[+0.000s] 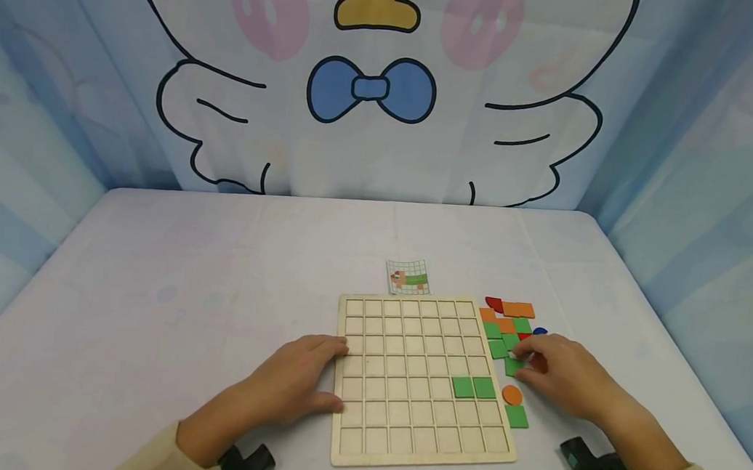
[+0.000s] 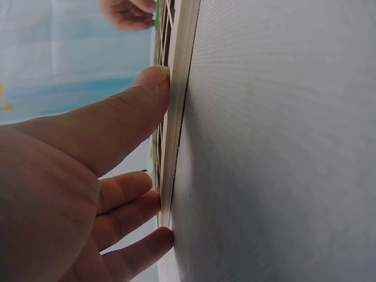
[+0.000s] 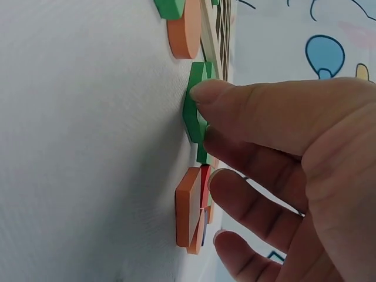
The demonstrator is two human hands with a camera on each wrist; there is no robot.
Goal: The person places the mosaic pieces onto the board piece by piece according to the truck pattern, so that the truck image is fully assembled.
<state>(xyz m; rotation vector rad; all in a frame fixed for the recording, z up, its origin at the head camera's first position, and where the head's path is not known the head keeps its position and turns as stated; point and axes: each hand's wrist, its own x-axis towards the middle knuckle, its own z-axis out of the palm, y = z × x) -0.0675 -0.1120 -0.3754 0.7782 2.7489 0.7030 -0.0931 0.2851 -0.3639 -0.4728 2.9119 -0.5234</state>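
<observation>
a white table (image 1: 218,253) with rounded far corners fills the lower view. its far edge meets a curtain (image 1: 368,162) printed with a cartoon figure in a blue bow tie, and blue-patterned curtains hang beside the left and right edges.

the wooden grid board (image 1: 426,460) lies flat, right of the table's middle and well short of its far edge. it looks about square, so no long axis stands out; its sides nearly follow the table's far edge, the right end turned slightly away from the person. two green squares (image 1: 474,387) fill neighbouring cells at its right edge, their row running left to right. a picture card (image 1: 408,277) lies just beyond the board's far edge. loose pieces cluster along its right edge, among them an orange rectangle (image 1: 518,310), long axis left to right, and an orange disc (image 1: 512,395).

the left hand (image 1: 291,378), thumb and fingers spread wide, touches the board's left edge. the right hand (image 1: 566,376), held narrow, pinches a green tile (image 3: 191,111) between thumb and forefinger.
</observation>
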